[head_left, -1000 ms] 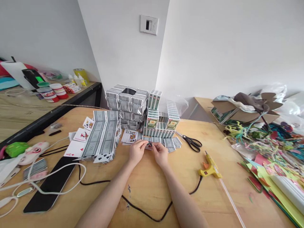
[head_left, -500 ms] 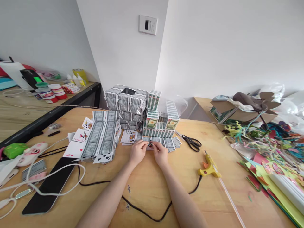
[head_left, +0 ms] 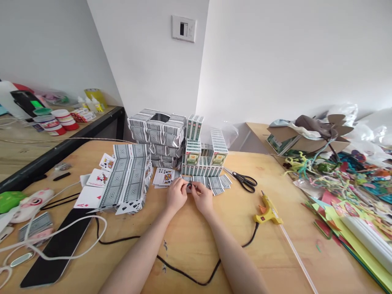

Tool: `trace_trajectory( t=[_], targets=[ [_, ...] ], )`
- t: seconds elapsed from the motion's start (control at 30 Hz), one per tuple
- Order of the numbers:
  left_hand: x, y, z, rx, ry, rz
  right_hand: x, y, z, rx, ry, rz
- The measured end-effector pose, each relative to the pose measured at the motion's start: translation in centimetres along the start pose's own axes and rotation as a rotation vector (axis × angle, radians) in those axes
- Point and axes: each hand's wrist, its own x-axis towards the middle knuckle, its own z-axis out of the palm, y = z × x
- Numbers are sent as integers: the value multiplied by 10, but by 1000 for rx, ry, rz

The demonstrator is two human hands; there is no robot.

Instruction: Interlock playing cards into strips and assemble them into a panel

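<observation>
My left hand [head_left: 177, 195] and my right hand [head_left: 202, 197] meet over the middle of the table, fingers pinched close together. Between the fingertips is something small and dark, too small to name. Just beyond them lie face-down playing cards [head_left: 217, 185] in front of stacked card boxes [head_left: 200, 169]. Left of my left hand are face-up cards [head_left: 163, 177], and farther left stands a folded panel of joined cards [head_left: 124, 175]. A block built from cards [head_left: 159, 130] rises behind.
Black-handled scissors [head_left: 245, 181] and a yellow glue gun [head_left: 268, 212] lie to the right, its black cord running below my forearms. A black phone-like slab [head_left: 58, 249] and white cable are at left. Coloured paper [head_left: 346, 232] and pipe cleaners [head_left: 318, 163] sit far right.
The view has shifted a little, so most things appear slightly farther left. The fingertips of my two hands have come closer together around the small dark thing.
</observation>
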Motion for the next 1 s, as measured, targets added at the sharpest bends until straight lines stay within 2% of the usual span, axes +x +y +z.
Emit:
trace_trajectory(
  t=[0.33,0.47,0.6,0.77,1.0],
  targets=[
    [2,-1,0,-19,-28,-15,-2,-1,4,-131,66,37],
    [2,-1,0,-32,-31,-24,-1,-2,3,-156,48,35],
    [3,-1,-2,-44,-31,-24,-1,-4,2,-88,18,57],
    [4,-3,-2,-90,-35,-16,2,-4,1,34,40,122],
    [5,-3,-4,-137,-45,-60,4,-5,-8,0,-78,67]
  ],
)
